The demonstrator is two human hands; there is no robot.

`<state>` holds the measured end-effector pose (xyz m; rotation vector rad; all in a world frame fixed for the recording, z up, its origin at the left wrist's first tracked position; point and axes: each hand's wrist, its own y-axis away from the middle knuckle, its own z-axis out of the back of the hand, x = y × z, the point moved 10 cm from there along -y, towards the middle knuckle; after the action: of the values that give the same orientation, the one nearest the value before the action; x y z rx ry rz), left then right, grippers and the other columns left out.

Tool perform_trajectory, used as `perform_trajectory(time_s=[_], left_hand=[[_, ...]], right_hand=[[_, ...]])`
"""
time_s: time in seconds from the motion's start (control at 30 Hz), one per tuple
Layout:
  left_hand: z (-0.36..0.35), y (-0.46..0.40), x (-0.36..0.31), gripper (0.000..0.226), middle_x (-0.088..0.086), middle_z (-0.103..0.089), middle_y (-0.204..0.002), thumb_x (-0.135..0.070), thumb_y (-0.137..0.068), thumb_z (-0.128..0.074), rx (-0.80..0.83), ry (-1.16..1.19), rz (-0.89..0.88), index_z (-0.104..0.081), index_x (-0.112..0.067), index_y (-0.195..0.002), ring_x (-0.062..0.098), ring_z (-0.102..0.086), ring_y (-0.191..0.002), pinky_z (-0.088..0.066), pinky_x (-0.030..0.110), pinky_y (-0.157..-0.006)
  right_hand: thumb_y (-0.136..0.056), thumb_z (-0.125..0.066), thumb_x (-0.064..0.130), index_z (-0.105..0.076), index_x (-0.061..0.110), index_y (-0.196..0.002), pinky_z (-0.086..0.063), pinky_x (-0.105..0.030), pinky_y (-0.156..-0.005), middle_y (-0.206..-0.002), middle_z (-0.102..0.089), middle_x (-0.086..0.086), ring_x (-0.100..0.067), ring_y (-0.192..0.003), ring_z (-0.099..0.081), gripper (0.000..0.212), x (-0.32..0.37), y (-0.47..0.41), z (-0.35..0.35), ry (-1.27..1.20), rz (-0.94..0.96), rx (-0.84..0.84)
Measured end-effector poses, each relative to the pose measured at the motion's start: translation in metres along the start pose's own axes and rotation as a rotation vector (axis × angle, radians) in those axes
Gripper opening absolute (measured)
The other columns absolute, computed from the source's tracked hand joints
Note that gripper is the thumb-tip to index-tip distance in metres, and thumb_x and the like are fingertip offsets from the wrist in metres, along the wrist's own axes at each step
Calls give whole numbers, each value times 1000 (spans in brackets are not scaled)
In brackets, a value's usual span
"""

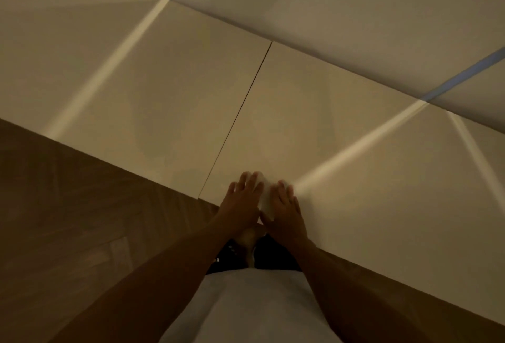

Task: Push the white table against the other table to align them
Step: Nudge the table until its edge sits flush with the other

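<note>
At the near edge of the white table (341, 135), beside its left corner, the left hand (240, 203) and right hand (284, 211) are lying flat, fingers straight and spread, with something pale between them. A thin seam is separating it from the other table (142, 91). Both are standing against a wall (328, 1) over wooden floor (68, 206).

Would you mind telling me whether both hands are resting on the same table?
Yes, the left hand and right hand both lie flat near the front edge of the right-hand table, just right of the seam.
</note>
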<state>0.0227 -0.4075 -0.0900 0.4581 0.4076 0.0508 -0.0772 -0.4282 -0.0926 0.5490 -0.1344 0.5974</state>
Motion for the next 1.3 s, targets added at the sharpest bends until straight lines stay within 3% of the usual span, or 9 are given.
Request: perform_trajectory(time_s=[0.13,0.43,0.5,0.7,0.93,1.3], left_hand=[[-1,2,15,76,8,13,-166,-40,-98,-51,-38,-24,53,-10,-20,-158,35,12,-152,-9,57,-122],[9,-9,4,79,8,17,-166,-43,-97,-53,-60,-20,106,-7,-25,-159,37,14,-151,-7,59,-120],[14,-18,-8,77,8,16,-166,-46,-98,-49,-63,-24,118,-7,-24,-159,36,13,-152,-8,58,-120],[49,-63,-42,71,7,11,-167,-59,-101,-28,-81,-7,178,-6,-24,-159,35,12,-152,-8,57,-122],[126,-129,-59,69,8,-8,-167,-62,-100,-20,-216,-17,207,-16,-25,-157,34,-4,-153,-14,56,-122],[224,-261,-26,59,10,-13,-166,-53,-103,-28,-346,-52,47,-27,-21,-153,34,-8,-153,-16,52,-120]], right_hand=[[-95,-49,60,-5,13,-161,-8,-48,-126,-169,8,-10,-33,-155,10,92,-23,-4,10,-88,-127,-37],[-96,-47,63,2,17,-161,-4,-49,-124,-167,21,-7,-33,-154,17,94,-57,-14,39,-133,-123,-7],[-98,-45,60,3,16,-161,-4,-49,-125,-168,17,-8,-33,-154,14,90,-68,-15,46,-164,-127,-11],[-103,-33,52,-4,16,-162,-1,-49,-125,-166,-25,-6,-30,-156,-8,75,-95,-33,91,-233,-98,-117],[-104,-27,56,-12,15,-161,-12,-51,-125,-167,-21,-8,-31,-153,-19,72,-119,-93,158,-164,-102,-182],[-105,-32,52,-17,12,-160,-20,-48,-125,-165,-25,-11,-29,-153,-22,69,-133,-215,235,-203,-204,-354]])
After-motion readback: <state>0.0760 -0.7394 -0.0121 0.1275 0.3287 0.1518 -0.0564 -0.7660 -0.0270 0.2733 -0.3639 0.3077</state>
